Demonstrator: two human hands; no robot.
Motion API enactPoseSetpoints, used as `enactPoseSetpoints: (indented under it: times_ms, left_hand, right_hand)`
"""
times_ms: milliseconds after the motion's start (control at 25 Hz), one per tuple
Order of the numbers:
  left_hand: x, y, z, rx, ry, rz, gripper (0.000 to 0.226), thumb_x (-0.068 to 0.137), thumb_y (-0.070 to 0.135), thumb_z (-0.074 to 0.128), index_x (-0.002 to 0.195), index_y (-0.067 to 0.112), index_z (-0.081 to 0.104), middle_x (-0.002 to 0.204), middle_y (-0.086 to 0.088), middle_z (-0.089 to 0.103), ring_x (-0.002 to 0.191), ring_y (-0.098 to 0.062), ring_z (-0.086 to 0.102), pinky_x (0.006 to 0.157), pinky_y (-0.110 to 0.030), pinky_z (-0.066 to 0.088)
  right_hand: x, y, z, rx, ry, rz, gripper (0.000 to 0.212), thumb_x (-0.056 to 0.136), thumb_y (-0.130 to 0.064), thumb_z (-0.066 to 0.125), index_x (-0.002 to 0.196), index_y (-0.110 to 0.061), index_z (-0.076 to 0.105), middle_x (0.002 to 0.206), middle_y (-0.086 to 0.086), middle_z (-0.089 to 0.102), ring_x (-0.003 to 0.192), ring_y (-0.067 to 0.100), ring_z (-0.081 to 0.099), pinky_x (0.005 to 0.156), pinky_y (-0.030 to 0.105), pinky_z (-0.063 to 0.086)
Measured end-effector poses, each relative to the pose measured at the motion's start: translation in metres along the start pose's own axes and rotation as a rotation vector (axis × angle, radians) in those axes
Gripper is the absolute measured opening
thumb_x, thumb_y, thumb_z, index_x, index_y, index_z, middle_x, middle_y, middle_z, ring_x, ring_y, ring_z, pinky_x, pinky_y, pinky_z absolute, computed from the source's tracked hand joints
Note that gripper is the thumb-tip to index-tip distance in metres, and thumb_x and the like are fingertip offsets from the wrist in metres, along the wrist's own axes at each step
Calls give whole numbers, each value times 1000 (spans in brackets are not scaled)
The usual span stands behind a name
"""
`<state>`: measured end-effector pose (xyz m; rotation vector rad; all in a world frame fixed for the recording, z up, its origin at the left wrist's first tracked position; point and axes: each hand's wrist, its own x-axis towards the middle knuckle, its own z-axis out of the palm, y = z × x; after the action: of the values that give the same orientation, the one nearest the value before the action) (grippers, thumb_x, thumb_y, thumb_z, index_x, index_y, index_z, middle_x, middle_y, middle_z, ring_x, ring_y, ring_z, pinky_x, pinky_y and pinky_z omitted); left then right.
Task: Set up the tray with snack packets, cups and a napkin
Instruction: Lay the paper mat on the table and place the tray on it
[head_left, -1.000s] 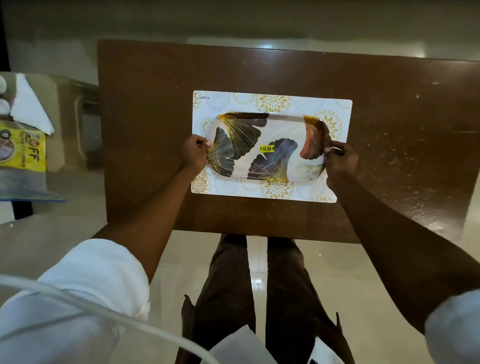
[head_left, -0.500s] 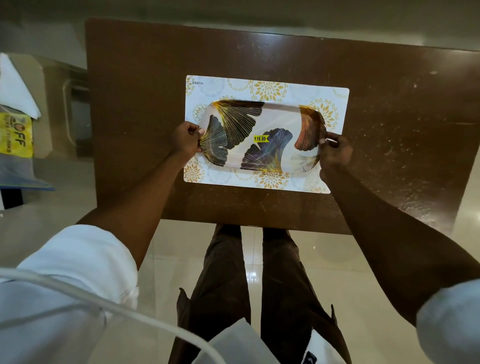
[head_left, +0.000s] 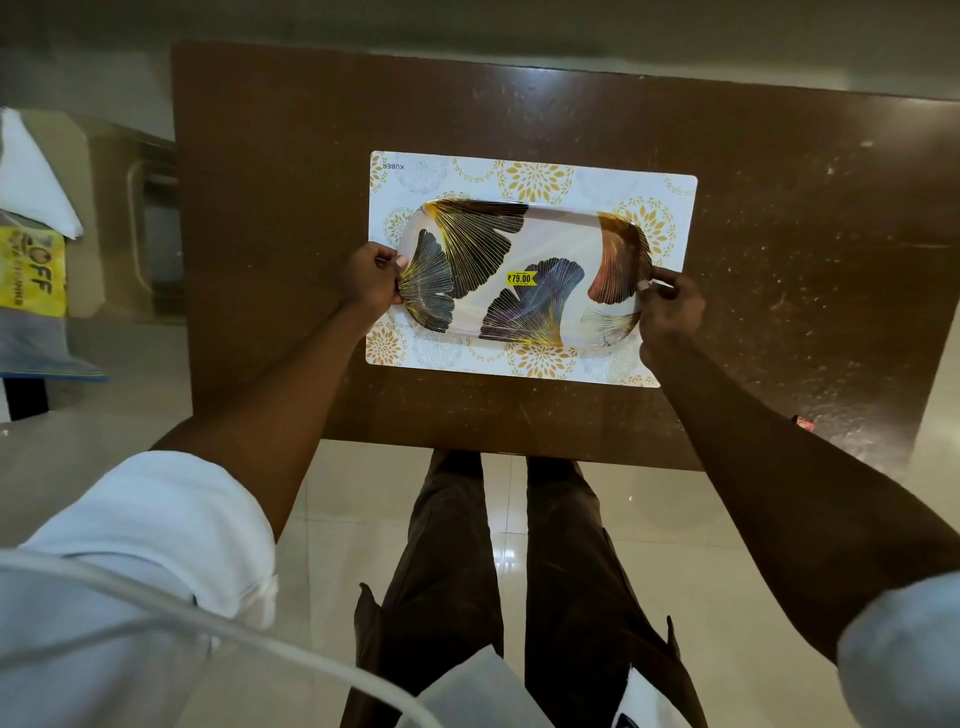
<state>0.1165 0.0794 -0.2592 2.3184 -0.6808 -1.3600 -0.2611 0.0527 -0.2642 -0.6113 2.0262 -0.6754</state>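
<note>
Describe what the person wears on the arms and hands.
Both arms have white sleeves: the left sleeve and the right sleeve end near the elbow, and the forearms are bare. The left hand and right hand show no glove and no watch. A white cable crosses before the left sleeve.

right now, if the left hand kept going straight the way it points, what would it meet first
The leaf-patterned tray: the left hand grips its left end and points across it. Beyond, likely just the placemat, though depth is unclear.
</note>
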Motion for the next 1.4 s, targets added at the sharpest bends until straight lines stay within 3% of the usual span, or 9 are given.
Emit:
enactPoseSetpoints:
  times_ms: [160, 400, 680, 800, 880, 1000, 1200, 1320, 1400]
  left_hand:
    - [0, 0, 2, -5, 18, -14, 29, 103, 13, 62, 123, -6, 60, 107, -15, 60, 93, -31, 64, 82, -50, 62]
    - [-1, 0, 0, 2, -10, -18, 28, 103, 13, 61, 124, -6, 60, 106, -15, 60, 93, -32, 65, 77, -48, 63]
    - [-5, 5, -4, 14, -37, -25, 29, 104, 13, 59, 126, -6, 57, 107, -16, 60, 94, -32, 64, 70, -39, 61]
    - [-13, 12, -2, -32, -16, -61, 11, 104, 13, 60, 107, 2, 60, 93, -13, 64, 83, -27, 62, 70, -39, 58]
    - [-25, 10, 0, 40, 76, -78, 17, 104, 19, 61, 103, 3, 60, 106, -17, 70, 92, -30, 65, 84, -43, 56]
    - [-51, 9, 6, 225, 167, -68, 44, 106, 34, 55, 127, -5, 58, 136, -24, 59, 129, -36, 56, 110, -44, 43]
    - [-97, 53, 22, 163, 108, 43, 42, 106, 31, 53, 132, -1, 58, 140, -21, 56, 136, -36, 49, 113, -38, 36]
    - [-136, 69, 3, 147, 95, 86, 41, 107, 30, 52, 134, -1, 56, 140, -20, 57, 136, -34, 48, 112, -36, 33]
    - [-151, 106, -31, 128, 129, 157, 42, 107, 30, 51, 135, -1, 56, 140, -20, 58, 136, -35, 50, 116, -39, 34]
  right_hand:
    - [2, 1, 0, -2, 0, 11, 29, 95, -11, 70, 124, -10, 71, 116, 13, 74, 106, 27, 72, 87, 37, 64]
    - [3, 3, -2, 9, -18, 12, 29, 95, -12, 71, 124, -12, 71, 112, 5, 74, 100, 18, 71, 80, 29, 63]
    - [-2, -1, 1, -19, -21, 28, 29, 95, -13, 72, 123, -13, 72, 115, 9, 75, 106, 24, 72, 87, 37, 64]
    - [-3, -5, -10, -27, -5, 58, 34, 95, -18, 73, 129, -14, 69, 119, 9, 73, 110, 24, 70, 88, 33, 62]
    - [-9, -2, -21, -83, 11, 36, 39, 96, -21, 74, 133, -12, 66, 123, 11, 71, 114, 25, 68, 89, 30, 57]
    - [-22, 1, -31, -148, 3, 30, 43, 96, -25, 73, 135, -8, 65, 125, 14, 69, 117, 29, 67, 89, 32, 53]
    - [-54, -37, -40, -373, -131, -224, 42, 97, -28, 72, 131, -4, 67, 121, 21, 70, 112, 35, 68, 83, 27, 45]
    - [-86, -75, -44, -595, -318, -444, 47, 99, -29, 69, 139, -5, 62, 135, 21, 62, 125, 37, 59, 103, 42, 48]
    - [-101, -137, -35, -669, -411, -579, 53, 100, -35, 66, 146, -11, 57, 144, 16, 55, 133, 33, 53, 111, 42, 44]
